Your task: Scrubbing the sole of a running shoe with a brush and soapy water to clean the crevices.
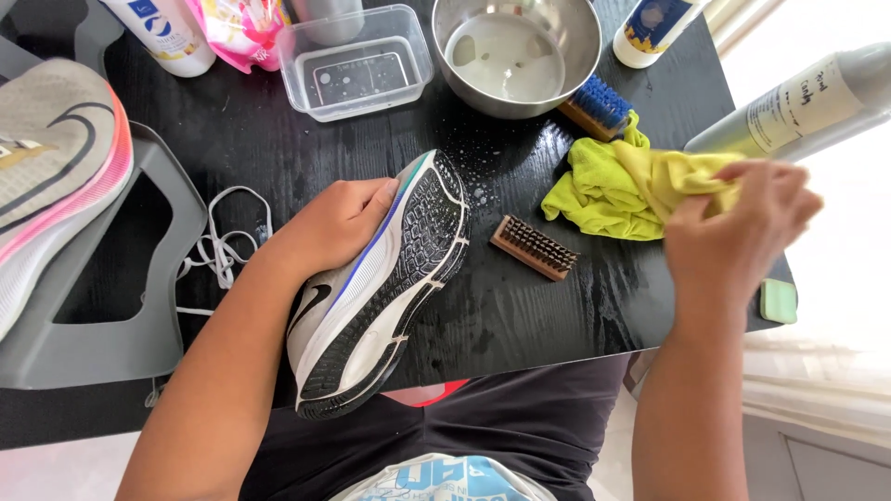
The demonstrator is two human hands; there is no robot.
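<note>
My left hand (336, 223) grips a white running shoe (376, 288) by its side, tilted so the black sole faces up over the near edge of the black table (520, 306). My right hand (738, 227) pinches a yellow-green cloth (622, 186) at its right end and lifts that end off the table. A small wooden brush (534, 247) with dark bristles lies between the shoe and the cloth.
At the back stand a steel bowl (516, 51) with cloudy water, a clear plastic tub (357, 63), a blue-bristled brush (599, 104) and bottles. White laces (223, 246) and a grey rack (139, 306) with another shoe (51, 176) sit on the left. A spray can (798, 107) is on the right.
</note>
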